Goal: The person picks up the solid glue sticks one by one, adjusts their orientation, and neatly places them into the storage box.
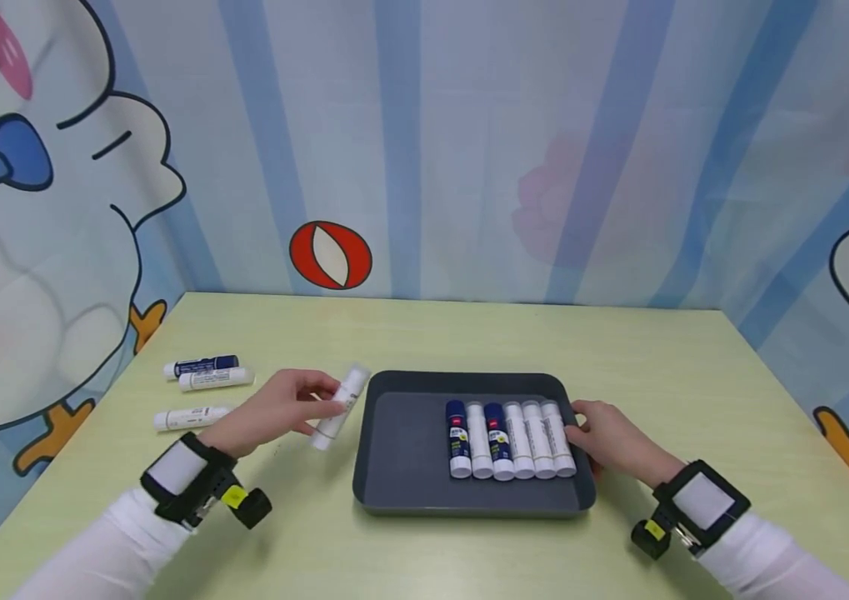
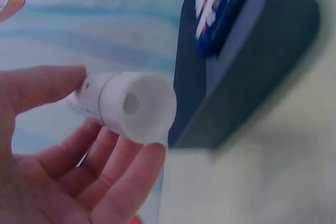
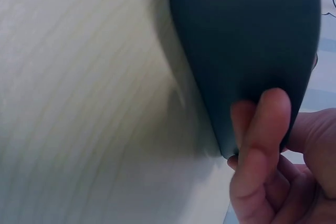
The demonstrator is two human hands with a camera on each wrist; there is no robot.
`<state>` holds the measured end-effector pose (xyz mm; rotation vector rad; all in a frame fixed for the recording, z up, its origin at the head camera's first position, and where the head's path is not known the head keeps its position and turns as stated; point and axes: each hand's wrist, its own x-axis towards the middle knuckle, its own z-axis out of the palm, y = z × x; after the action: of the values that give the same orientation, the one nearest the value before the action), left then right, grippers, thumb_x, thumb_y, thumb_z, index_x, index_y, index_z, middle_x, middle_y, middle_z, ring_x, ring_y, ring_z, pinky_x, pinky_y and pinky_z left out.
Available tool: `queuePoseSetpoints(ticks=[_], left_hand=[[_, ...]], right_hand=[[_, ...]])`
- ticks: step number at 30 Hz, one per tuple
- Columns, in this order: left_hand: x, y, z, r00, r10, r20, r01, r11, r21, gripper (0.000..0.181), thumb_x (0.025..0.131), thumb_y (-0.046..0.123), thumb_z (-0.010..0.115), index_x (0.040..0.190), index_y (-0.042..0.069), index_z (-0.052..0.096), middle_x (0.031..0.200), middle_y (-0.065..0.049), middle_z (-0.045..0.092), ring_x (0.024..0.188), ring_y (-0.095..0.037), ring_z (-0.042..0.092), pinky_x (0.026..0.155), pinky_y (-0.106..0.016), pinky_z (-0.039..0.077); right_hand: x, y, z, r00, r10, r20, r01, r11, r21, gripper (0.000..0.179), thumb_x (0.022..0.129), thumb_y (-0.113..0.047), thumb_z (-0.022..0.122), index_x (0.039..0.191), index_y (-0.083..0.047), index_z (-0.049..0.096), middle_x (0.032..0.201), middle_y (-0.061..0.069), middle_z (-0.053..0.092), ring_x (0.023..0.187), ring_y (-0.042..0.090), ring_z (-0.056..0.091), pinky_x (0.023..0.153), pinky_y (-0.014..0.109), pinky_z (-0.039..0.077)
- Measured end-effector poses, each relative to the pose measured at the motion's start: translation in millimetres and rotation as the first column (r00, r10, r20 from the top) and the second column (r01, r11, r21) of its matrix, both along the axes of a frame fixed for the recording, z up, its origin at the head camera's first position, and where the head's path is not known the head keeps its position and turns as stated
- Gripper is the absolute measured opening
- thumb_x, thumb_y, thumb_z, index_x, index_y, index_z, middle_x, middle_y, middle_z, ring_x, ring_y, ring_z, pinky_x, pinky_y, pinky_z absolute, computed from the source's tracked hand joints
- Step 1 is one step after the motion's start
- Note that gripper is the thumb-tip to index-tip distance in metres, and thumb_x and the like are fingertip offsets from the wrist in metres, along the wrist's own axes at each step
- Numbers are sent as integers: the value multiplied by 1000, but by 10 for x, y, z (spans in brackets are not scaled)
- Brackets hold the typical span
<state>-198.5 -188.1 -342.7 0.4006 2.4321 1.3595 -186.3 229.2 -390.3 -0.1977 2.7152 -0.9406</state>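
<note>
Pinches a labelled white tube [image 1: 342,406] between the thumb and fingers of the left hand [image 1: 282,410], tilted and raised above the pale table [image 1: 469,554], just beside the left rim of a dark grey tray [image 1: 405,450]. Points one hollow end of it toward the left wrist camera, apparently with a small round core inside, though too blurred to be sure. Grips the right wall of the tray with the right hand [image 1: 615,433], with the thumb over the rim and fingers against the outer face. Has inside the tray, toward its right side, a close row of two dark blue tubes [image 1: 498,442] and four white tubes [image 1: 517,442], with the dark ones first and third from the left. Has out on the table, beyond the left wrist, a loose dark blue tube [image 1: 202,365] right beside a loose white tube [image 1: 216,379], and nearer, partly behind the wrist, another white tube [image 1: 187,417]. Wears white sleeves [image 1: 102,550] and black wrist mounts [image 1: 703,504]. Faces a blue-striped backdrop [image 1: 469,125] with a red-and-white ball [image 1: 330,255] printed on it.
</note>
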Motion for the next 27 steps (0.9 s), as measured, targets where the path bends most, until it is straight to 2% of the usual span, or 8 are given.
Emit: queuePoseSetpoints(ticks=[4,7,11,15,23,27], left_hand=[[19,320,-2,998,-10,65,4,996,86,42,81,30,65,111,2,56,96,-12,55,84,-24,55,68,-36,49],[-1,534,-19,994,10,105,-18,997,80,38,80,28,67,106,2,56,94,-11,57,81,-22,57,67,-35,50],[-73,760,-60,990,32,137,-33,999,10,33,78,25,69,99,2,58,90,-9,60,77,-19,60,65,-32,50],[-146,911,-105,985,35,166,-22,996,-82,27,78,22,69,92,2,58,83,-8,62,71,-18,61,61,-30,49],[-195,1097,-170,978,28,208,23,971,-239,21,80,21,66,76,1,61,66,-9,62,55,-17,59,53,-29,49],[-202,1172,-192,967,42,250,33,957,-288,23,81,21,65,80,-1,59,67,-11,62,52,-17,59,52,-28,48]], right_hand=[[2,-8,1,1000,-14,15,14,1000,5,40,90,-11,48,124,7,40,71,5,58,45,21,53,45,34,44],[1,-8,1,1000,-13,11,13,1000,19,41,90,-12,48,125,7,40,69,5,57,45,20,52,44,34,43],[1,-4,1,1000,-9,3,9,1000,19,41,90,-12,48,125,7,40,69,5,56,45,20,52,44,34,43],[3,-4,-6,1000,-3,-2,3,1000,13,39,90,-12,48,123,7,41,66,5,56,44,20,52,44,34,43],[14,-14,-11,1000,-12,15,12,1000,16,43,89,-12,48,126,9,38,69,6,56,45,20,52,44,34,42],[9,-10,-5,1000,-17,9,17,1000,15,46,89,-12,49,127,10,36,74,7,58,44,20,52,44,34,43]])
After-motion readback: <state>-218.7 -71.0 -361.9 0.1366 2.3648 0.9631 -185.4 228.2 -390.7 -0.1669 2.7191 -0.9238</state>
